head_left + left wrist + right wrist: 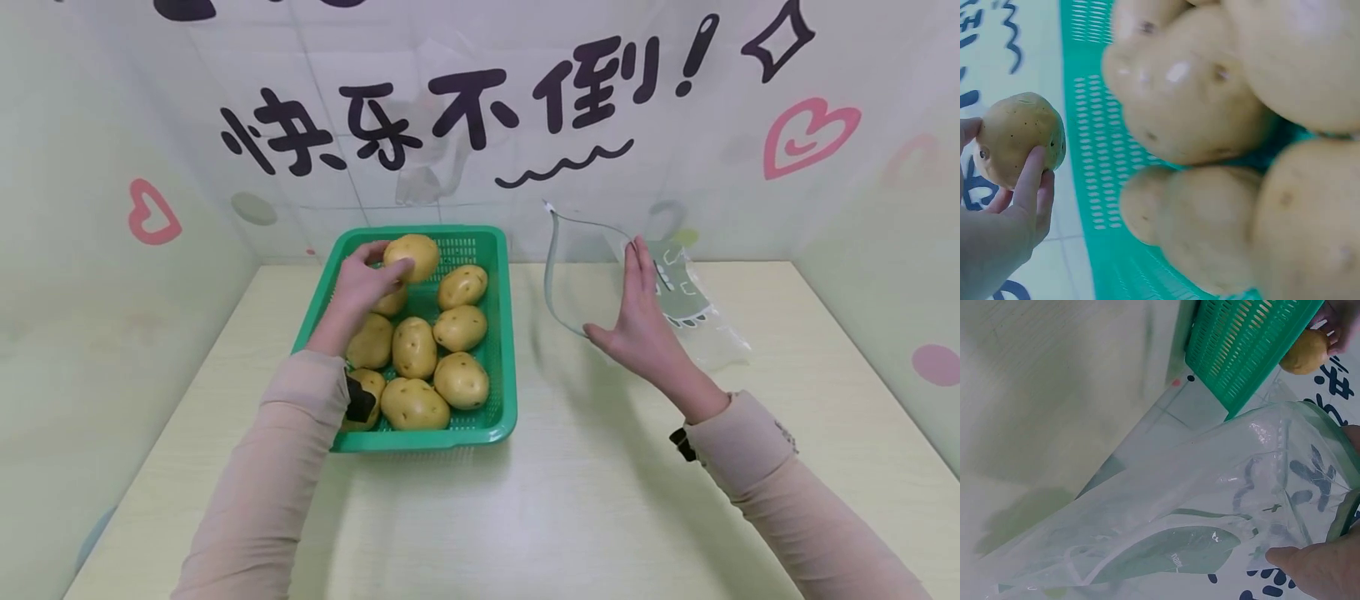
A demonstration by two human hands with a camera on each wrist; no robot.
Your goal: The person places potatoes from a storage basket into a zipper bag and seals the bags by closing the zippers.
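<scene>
Head camera is looking forward-down over table (450,525) | left-wrist camera, close, is facing basket (1093,156) | right-wrist, near, is facing bag (1166,550) | all are sharing basket

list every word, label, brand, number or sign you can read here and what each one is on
"快乐不倒!": large dark letters on the back wall
Clear bag: printed marks, too small and blurred to read
Dark strokes at the head view's top edge: cut off, unreadable

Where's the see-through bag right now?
In the head view, the bag is to the right of the green basket, its mouth open, held in the right hand.
</scene>
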